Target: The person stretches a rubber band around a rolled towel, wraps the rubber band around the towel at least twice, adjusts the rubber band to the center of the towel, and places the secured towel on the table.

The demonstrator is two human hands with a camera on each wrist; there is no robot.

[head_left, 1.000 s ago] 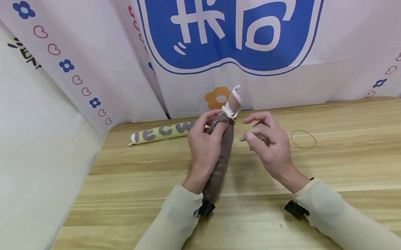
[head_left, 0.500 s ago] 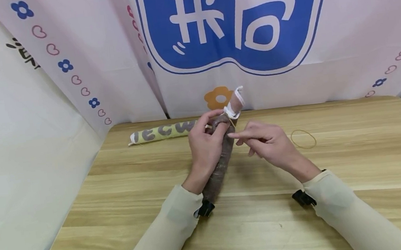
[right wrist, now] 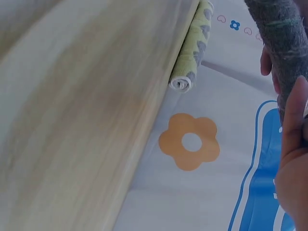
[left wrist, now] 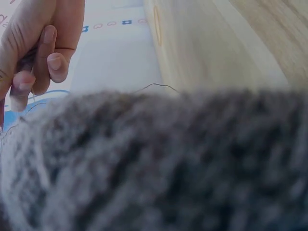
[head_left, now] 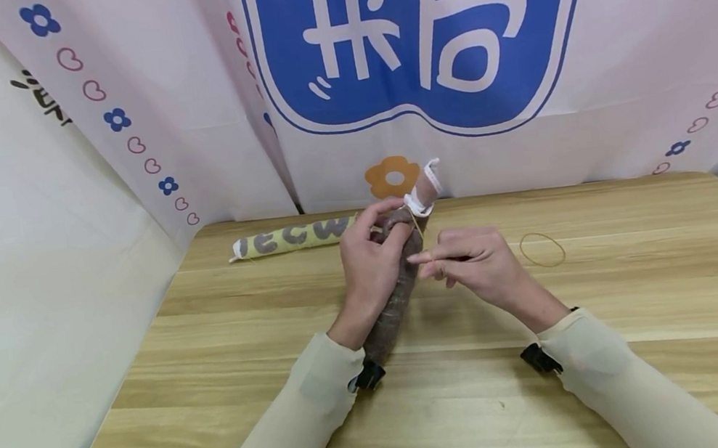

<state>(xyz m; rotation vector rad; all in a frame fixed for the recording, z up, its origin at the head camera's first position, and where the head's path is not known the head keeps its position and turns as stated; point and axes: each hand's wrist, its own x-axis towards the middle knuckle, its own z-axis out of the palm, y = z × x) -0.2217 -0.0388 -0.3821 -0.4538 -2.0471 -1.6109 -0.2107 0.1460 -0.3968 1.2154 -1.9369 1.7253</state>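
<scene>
A brown rolled towel (head_left: pixel 393 308) with a white-edged end (head_left: pixel 424 188) stands slanted, its white end up and away from me. My left hand (head_left: pixel 368 263) grips the roll just below that end, thumb in front. From the upper part of the roll a thin yellowish rubber band (head_left: pixel 419 229) stretches down to my right hand (head_left: pixel 478 262), which pinches it between thumb and fingers. Fuzzy brown towel (left wrist: pixel 168 163) fills the lower left wrist view. In the right wrist view the roll (right wrist: pixel 284 43) shows at the upper right, fingers around it.
On the wooden table (head_left: pixel 273 408), a yellow rolled towel (head_left: pixel 291 238) with grey letters lies at the back left, partly behind the left hand. A loose rubber band (head_left: pixel 542 249) rests to the right. A printed curtain (head_left: pixel 339 160) hangs behind the table's back edge.
My right hand came in towards the roll, then drew slightly downwards, stretching the rubber band away from it. The left hand keeps its grip; the roll's white end tips a little right.
</scene>
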